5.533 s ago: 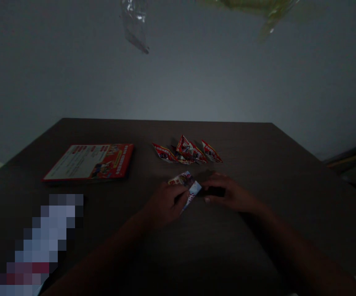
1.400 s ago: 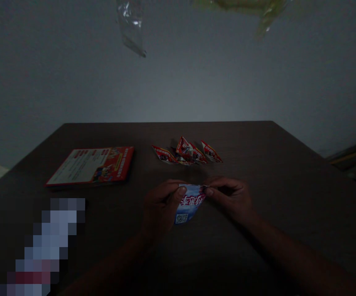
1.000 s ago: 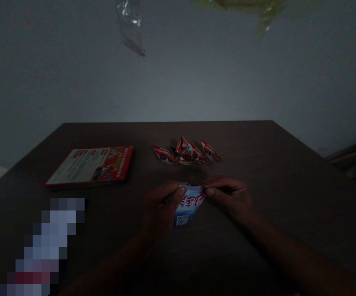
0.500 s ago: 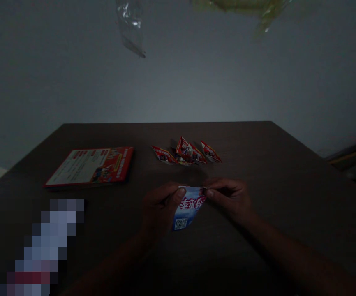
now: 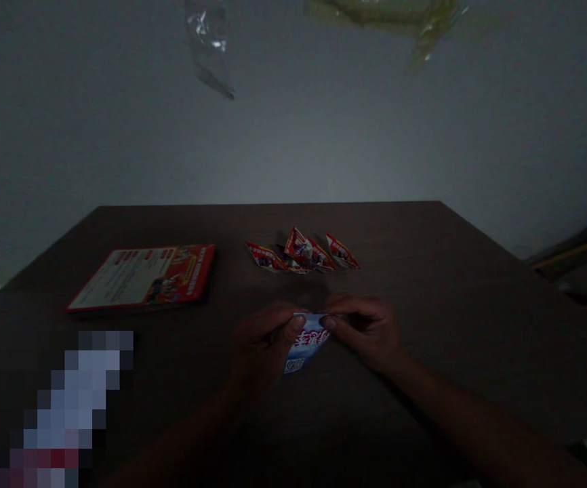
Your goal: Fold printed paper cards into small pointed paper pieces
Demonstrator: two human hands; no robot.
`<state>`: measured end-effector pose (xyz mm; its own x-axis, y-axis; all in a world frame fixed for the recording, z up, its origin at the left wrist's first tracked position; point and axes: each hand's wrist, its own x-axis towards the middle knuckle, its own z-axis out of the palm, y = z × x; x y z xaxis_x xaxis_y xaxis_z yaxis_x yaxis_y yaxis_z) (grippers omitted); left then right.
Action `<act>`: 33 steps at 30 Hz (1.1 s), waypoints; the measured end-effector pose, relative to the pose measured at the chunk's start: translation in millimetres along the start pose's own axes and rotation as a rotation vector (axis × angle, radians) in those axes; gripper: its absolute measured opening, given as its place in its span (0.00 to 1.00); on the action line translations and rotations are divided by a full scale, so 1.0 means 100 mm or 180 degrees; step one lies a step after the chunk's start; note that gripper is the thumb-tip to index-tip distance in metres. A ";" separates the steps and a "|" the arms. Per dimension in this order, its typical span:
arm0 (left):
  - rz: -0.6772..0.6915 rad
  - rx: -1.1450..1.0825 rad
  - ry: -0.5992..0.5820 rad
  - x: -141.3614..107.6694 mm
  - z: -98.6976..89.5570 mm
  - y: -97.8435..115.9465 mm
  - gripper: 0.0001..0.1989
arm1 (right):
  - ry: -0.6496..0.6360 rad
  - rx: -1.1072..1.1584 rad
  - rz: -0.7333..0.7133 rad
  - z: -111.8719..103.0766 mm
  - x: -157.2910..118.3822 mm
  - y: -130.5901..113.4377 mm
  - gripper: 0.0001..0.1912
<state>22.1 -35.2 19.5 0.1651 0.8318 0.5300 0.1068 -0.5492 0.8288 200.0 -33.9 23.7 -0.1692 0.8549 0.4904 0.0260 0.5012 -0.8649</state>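
Note:
Between my hands is a printed paper [image 5: 310,339], blue and white with red lettering and a QR code at its lower left. My left hand [image 5: 263,339] pinches its upper left edge, thumb on the near face. At the upper right edge, my right hand [image 5: 367,329] grips the same paper with thumb and fingers. The fingers behind the paper are partly hidden. Just beyond the hands lie several folded red paper pieces [image 5: 318,254] with pointed corners, close together on the table.
A stack of red and white printed leaflets [image 5: 135,278] rests at the left of the dark table [image 5: 426,251]. A pixelated long object [image 5: 77,393] covers the lower left. Behind stands a grey wall [image 5: 293,135] with clear plastic [image 5: 209,54] and yellowish tape [image 5: 395,17].
My right hand has moved slightly left along the paper's upper edge, closer to my left hand, and its thumb now presses on the paper's face. The whole view has shifted a little.

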 end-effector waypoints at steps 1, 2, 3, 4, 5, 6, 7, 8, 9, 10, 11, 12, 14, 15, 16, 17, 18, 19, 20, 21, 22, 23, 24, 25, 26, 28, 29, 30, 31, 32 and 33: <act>0.0075 -0.0041 -0.0026 0.00 0.00 0.00 0.06 | -0.0005 -0.0049 -0.0051 0.00 0.00 0.00 0.05; 0.0148 -0.0072 -0.0049 0.01 0.00 0.00 0.06 | -0.0018 -0.0086 -0.0114 0.00 0.00 0.00 0.06; 0.0216 -0.0086 -0.0081 0.01 0.01 0.00 0.07 | -0.0028 -0.0117 -0.0186 -0.01 0.00 -0.01 0.06; 0.0277 -0.0096 -0.0111 0.01 0.01 0.01 0.07 | -0.0043 -0.0144 -0.0267 -0.01 0.00 -0.01 0.07; 0.0324 -0.0103 -0.0139 0.01 0.01 0.01 0.07 | -0.0061 -0.0176 -0.0348 -0.01 0.00 -0.02 0.07; 0.0362 -0.0110 -0.0153 0.01 0.01 0.02 0.07 | -0.0076 -0.0223 -0.0423 -0.02 0.00 -0.03 0.08; 0.0391 -0.0111 -0.0167 0.01 0.01 0.02 0.07 | -0.0083 -0.0279 -0.0501 -0.02 0.00 -0.04 0.08; 0.0415 -0.0106 -0.0178 0.01 0.01 0.02 0.07 | -0.0092 -0.0341 -0.0588 -0.01 0.00 -0.05 0.08; 0.0435 -0.0093 -0.0193 0.01 0.01 0.02 0.07 | -0.0099 -0.0402 -0.0679 -0.01 0.01 -0.05 0.08; 0.0455 -0.0072 -0.0214 0.01 0.01 0.02 0.08 | -0.0109 -0.0455 -0.0779 -0.01 0.01 -0.06 0.08; 0.0478 -0.0045 -0.0233 0.01 0.01 0.02 0.08 | -0.0122 -0.0501 -0.0878 0.00 0.02 -0.07 0.07; 0.0504 -0.0023 -0.0256 0.02 0.01 0.02 0.08 | -0.0144 -0.0537 -0.0968 0.00 0.03 -0.07 0.07; 0.0570 -0.0015 -0.0294 0.02 0.01 0.02 0.08 | -0.0190 -0.0595 -0.1089 0.01 0.04 -0.07 0.07; 0.0607 -0.0022 -0.0314 0.03 0.01 0.01 0.07 | -0.0208 -0.0619 -0.1136 0.01 0.04 -0.07 0.07; 0.0642 -0.0030 -0.0335 0.03 0.01 0.01 0.07 | -0.0232 -0.0648 -0.1170 0.01 0.05 -0.07 0.07; 0.0669 -0.0028 -0.0357 0.03 0.01 0.02 0.07 | -0.0253 -0.0672 -0.1193 0.00 0.05 -0.07 0.07; 0.0682 -0.0007 -0.0374 0.03 0.01 0.02 0.06 | -0.0276 -0.0691 -0.1211 0.00 0.05 -0.07 0.07; 0.0685 0.0029 -0.0376 0.03 0.01 0.02 0.06 | -0.0292 -0.0708 -0.1222 -0.01 0.05 -0.07 0.08; 0.0679 0.0081 -0.0379 0.04 0.01 0.03 0.06 | -0.0304 -0.0721 -0.1226 -0.01 0.05 -0.07 0.08; 0.0667 0.0132 -0.0383 0.04 0.01 0.03 0.05 | -0.0312 -0.0733 -0.1221 -0.02 0.05 -0.07 0.08; 0.0657 0.0171 -0.0382 0.04 0.01 0.03 0.04 | -0.0310 -0.0741 -0.1212 -0.02 0.05 -0.06 0.08; 0.0647 0.0199 -0.0390 0.04 0.01 0.03 0.04 | -0.0306 -0.0743 -0.1213 -0.02 0.05 -0.06 0.08; 0.0643 0.0209 -0.0398 0.04 0.01 0.03 0.03 | -0.0308 -0.0739 -0.1214 -0.03 0.05 -0.06 0.08; 0.0649 0.0206 -0.0398 0.04 0.01 0.03 0.03 | -0.0307 -0.0725 -0.1221 -0.03 0.05 -0.05 0.08; 0.0658 0.0198 -0.0394 0.04 0.00 0.03 0.03 | -0.0310 -0.0705 -0.1223 -0.03 0.05 -0.05 0.09; 0.0668 0.0176 -0.0378 0.04 0.00 0.02 0.04 | -0.0293 -0.0664 -0.1226 -0.02 0.05 -0.04 0.09; 0.0664 0.0168 -0.0383 0.04 0.00 0.02 0.05 | -0.0282 -0.0650 -0.1215 -0.02 0.04 -0.04 0.09; 0.0656 0.0156 -0.0376 0.03 0.00 0.02 0.05 | -0.0261 -0.0637 -0.1202 -0.02 0.04 -0.05 0.10; 0.0633 0.0146 -0.0371 0.03 0.00 0.02 0.06 | -0.0246 -0.0627 -0.1189 -0.02 0.04 -0.05 0.10; 0.0600 0.0140 -0.0374 0.03 0.00 0.02 0.06 | -0.0241 -0.0618 -0.1174 -0.02 0.05 -0.06 0.10; 0.0575 0.0132 -0.0376 0.03 0.01 0.02 0.06 | -0.0235 -0.0606 -0.1160 -0.02 0.05 -0.06 0.10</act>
<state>23.4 -33.6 22.6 0.2987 0.7057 0.6425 0.1049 -0.6934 0.7128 201.0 -32.8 31.4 -0.2712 0.6087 0.7456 0.1319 0.7909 -0.5976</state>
